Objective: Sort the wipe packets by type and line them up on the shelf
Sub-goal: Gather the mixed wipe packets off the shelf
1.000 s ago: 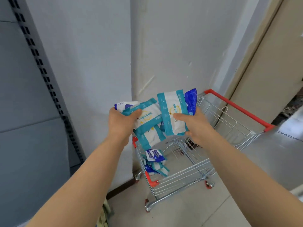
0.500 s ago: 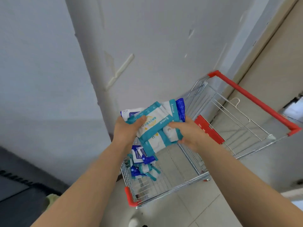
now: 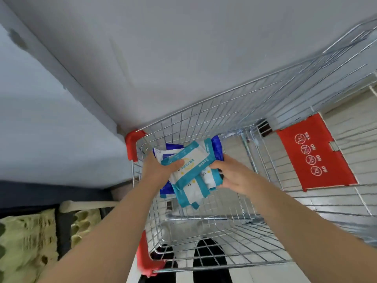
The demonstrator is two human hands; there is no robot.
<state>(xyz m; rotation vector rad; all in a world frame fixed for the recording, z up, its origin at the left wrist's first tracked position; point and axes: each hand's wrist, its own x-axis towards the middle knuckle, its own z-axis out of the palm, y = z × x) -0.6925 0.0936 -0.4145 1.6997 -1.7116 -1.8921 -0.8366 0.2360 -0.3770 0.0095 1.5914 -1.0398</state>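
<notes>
Blue packets [image 3: 217, 149] lie mostly hidden beneath teal packets [image 3: 189, 163]; cart [image 3: 224, 119] cropped right.

Wipe packets [image 3: 191, 174] of mixed types, gathered in a loose fan above a wire shopping cart [image 3: 224, 111].

The bundle is held from both sides: by the left grip [image 3: 161, 170], thumb laid across the top, and by the right grip [image 3: 234, 176] at the opposite edge. A teal-and-white packet [image 3: 190, 162] with yellow print is laid uppermost, tilted diagonally. A second teal-and-white packet [image 3: 191, 194] is splayed beneath it, its end hanging down. A white packet with a blue label [image 3: 165, 153] is seen at the upper left. Dark blue packets are tucked behind, one at the upper right [image 3: 217, 150] and one at the lower left [image 3: 166, 187].
</notes>
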